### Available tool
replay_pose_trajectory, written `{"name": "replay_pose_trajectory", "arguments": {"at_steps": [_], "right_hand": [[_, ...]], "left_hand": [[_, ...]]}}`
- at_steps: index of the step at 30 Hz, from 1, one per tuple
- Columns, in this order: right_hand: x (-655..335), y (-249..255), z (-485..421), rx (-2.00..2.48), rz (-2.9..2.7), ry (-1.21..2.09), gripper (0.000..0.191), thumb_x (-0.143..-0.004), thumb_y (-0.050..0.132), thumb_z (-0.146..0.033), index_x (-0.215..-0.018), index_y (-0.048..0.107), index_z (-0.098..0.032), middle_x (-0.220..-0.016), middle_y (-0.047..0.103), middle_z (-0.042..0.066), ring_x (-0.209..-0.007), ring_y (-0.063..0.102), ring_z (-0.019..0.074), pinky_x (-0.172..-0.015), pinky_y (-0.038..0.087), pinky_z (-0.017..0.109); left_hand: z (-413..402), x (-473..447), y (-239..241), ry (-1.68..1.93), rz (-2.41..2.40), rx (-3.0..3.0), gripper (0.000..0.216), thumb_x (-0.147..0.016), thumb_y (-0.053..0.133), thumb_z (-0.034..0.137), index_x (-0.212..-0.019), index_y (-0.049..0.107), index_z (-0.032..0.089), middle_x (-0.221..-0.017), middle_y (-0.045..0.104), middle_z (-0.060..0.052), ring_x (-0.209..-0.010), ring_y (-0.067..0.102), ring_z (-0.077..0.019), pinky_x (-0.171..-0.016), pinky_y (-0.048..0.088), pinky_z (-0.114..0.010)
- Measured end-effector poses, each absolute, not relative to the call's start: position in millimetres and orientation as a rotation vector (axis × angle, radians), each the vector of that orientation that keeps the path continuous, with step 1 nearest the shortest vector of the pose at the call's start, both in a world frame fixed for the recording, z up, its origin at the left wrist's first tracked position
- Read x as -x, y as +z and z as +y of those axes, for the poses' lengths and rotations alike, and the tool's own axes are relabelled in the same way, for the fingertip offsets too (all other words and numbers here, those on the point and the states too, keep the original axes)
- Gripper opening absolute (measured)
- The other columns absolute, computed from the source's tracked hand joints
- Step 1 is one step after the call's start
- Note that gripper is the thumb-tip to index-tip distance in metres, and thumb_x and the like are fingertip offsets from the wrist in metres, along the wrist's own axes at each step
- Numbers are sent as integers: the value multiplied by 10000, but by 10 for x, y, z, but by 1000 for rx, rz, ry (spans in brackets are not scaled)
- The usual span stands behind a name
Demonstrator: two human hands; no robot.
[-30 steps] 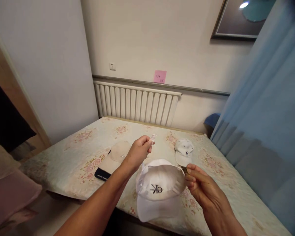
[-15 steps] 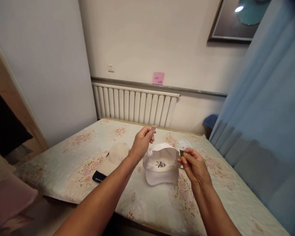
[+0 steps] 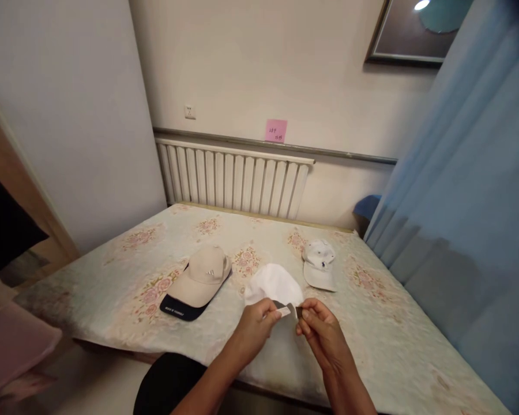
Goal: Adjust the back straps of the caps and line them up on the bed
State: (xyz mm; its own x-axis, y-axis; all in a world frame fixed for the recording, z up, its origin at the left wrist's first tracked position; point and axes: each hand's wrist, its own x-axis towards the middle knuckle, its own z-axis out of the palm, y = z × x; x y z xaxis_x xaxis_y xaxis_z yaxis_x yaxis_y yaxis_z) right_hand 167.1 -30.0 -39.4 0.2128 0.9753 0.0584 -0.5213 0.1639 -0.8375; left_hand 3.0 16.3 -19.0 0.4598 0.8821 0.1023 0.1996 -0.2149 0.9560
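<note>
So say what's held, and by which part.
The nearer white cap, by its back: left hand pinches the pale strap end, right hand the dark strap end.

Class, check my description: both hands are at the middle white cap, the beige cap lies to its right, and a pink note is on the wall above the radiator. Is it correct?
Not quite: the head view shows the beige cap to the left of the middle white cap. The left hand, right hand, pink note and radiator are as you described.
</note>
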Motion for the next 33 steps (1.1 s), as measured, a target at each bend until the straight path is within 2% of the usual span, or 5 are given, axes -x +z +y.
{"name": "replay_pose_trajectory", "arguments": {"at_steps": [15, 23, 33], "right_hand": [[-1574, -480, -436, 750, -637, 1317, 132, -706, 701, -241, -800, 629, -183, -503, 399, -88, -414, 291, 42, -458, 383, 204], [-1585, -488, -450, 778, -666, 1290, 124, -712, 697, -233, -796, 619, -183, -525, 411, -84, -419, 311, 41, -462, 388, 212], [-1565, -493, -441, 804, -695, 1276, 121, -708, 695, -229, -784, 611, -186, -522, 419, -84, -417, 333, 41, -460, 388, 215]], "left_hand": [[-73, -98, -215, 788, 985, -1743, 171, -771, 454, 235, -605, 464, 196, -573, 488, 27, -588, 454, -130, -589, 302, -244], [-81, -107, -181, 796, 988, -1771, 188, -759, 443, 234, -580, 410, 189, -604, 429, 37, -631, 422, -119, -600, 291, -235], [-94, -118, -171, 760, 1004, -1775, 191, -754, 428, 245, -574, 414, 184, -605, 434, 40, -645, 432, -117, -613, 302, -237]]}}
